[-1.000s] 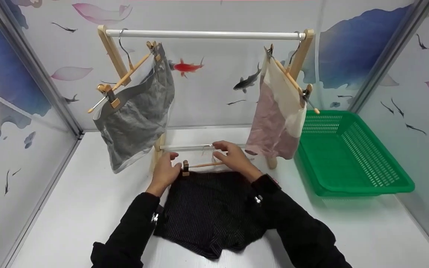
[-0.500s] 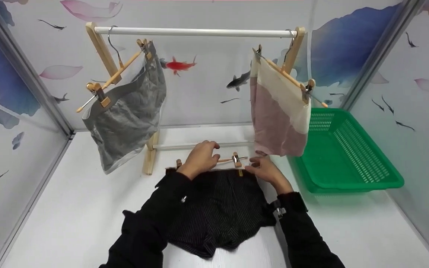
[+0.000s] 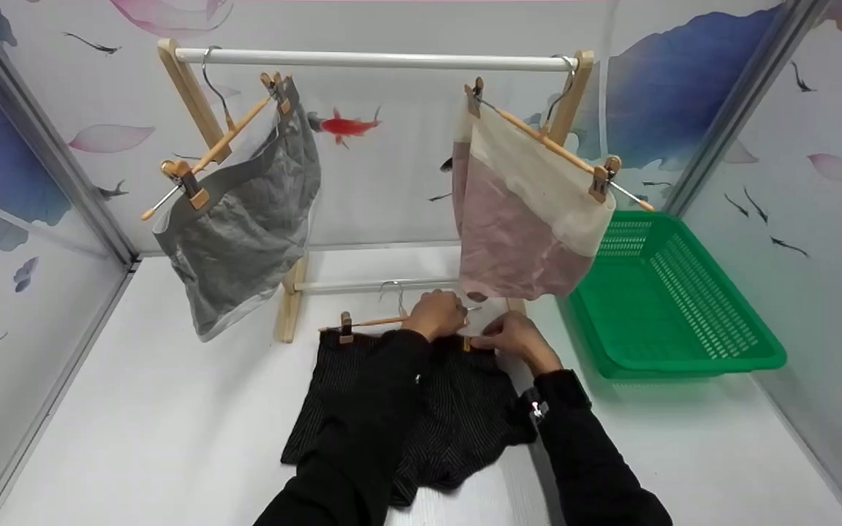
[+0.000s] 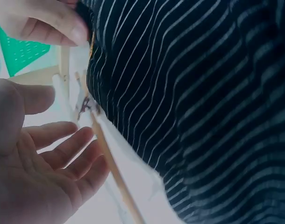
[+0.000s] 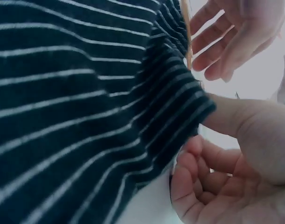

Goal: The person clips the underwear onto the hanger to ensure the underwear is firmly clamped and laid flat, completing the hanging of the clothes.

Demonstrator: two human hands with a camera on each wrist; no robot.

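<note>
Black shorts with thin white stripes (image 3: 465,416) lie on the white table. Along their waistband runs a wooden clip hanger (image 3: 381,321), its left clip (image 3: 346,329) on the waistband's left end. My left hand (image 3: 437,313) is at the hanger's right part; in the left wrist view its thumb and fingers are spread apart near the metal right clip (image 4: 88,106), fingertips beside the wooden rod. My right hand (image 3: 520,337) pinches the right end of the waistband; the right wrist view shows the thumb on the striped cloth (image 5: 86,112) and fingers curled behind.
A rack with a white top rail (image 3: 384,60) stands behind. Grey shorts (image 3: 245,219) hang at its left and pink-and-cream shorts (image 3: 523,219) at its right, low over my hands. A green basket (image 3: 673,314) sits at the right.
My left hand has crossed rightward from the left clip to the right part of the hanger. My right hand has moved from the hanger's middle to the waistband's right end and taken hold there.
</note>
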